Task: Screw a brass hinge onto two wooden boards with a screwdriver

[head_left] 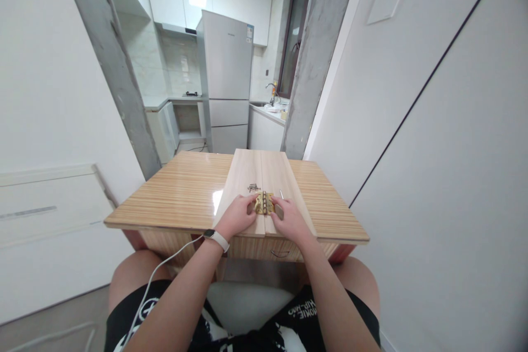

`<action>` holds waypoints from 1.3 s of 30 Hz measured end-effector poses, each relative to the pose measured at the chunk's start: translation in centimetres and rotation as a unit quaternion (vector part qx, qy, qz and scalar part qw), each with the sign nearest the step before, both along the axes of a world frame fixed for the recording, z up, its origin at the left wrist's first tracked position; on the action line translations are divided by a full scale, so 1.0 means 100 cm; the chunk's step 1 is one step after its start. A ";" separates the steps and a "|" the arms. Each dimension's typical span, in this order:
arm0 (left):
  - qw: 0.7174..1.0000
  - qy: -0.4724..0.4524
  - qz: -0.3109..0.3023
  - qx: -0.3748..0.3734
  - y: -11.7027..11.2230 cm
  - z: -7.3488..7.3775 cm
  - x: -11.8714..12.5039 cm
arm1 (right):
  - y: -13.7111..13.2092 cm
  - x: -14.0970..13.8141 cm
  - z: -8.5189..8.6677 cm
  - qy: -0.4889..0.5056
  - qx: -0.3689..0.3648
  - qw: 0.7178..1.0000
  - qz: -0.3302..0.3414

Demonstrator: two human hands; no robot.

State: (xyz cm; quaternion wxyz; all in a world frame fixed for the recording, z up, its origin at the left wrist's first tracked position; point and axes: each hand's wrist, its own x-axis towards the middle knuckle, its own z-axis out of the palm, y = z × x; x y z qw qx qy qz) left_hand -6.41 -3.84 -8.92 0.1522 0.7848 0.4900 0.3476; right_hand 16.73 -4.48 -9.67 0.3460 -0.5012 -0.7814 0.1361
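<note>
A brass hinge [264, 203] lies spread out over the seam between two pale wooden boards [247, 168], which rest side by side on the table. My left hand [239, 214] grips the left leaf between thumb and fingers. On the other leaf, my right hand [289, 217] does the same from the right. Just beyond the hinge sits a small pile of dark screws [253, 188] on the left board. A thin, light-coloured rod-like piece [281, 194] lies by my right fingers; its kind is too small to tell.
The boards lie across a wood-grain table [185, 187] with a drawer handle [279, 254] at its front. A white cable [165, 261] runs past my left wrist. Beyond stand a fridge [229, 60] and a sink counter [268, 121]. A white wall panel [433, 148] is close on the right.
</note>
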 end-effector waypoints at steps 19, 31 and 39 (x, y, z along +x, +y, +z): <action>1.000 0.002 -0.011 0.002 -0.003 0.004 0.000 | 0.001 0.000 -0.004 0.004 0.009 1.000 -0.004; 0.997 -0.071 0.007 -0.030 0.007 -0.001 -0.001 | 0.001 0.000 -0.003 0.017 0.025 1.000 -0.002; 0.990 -0.072 0.111 -0.038 0.054 -0.005 -0.012 | 0.008 0.003 -0.008 0.056 0.064 0.996 -0.031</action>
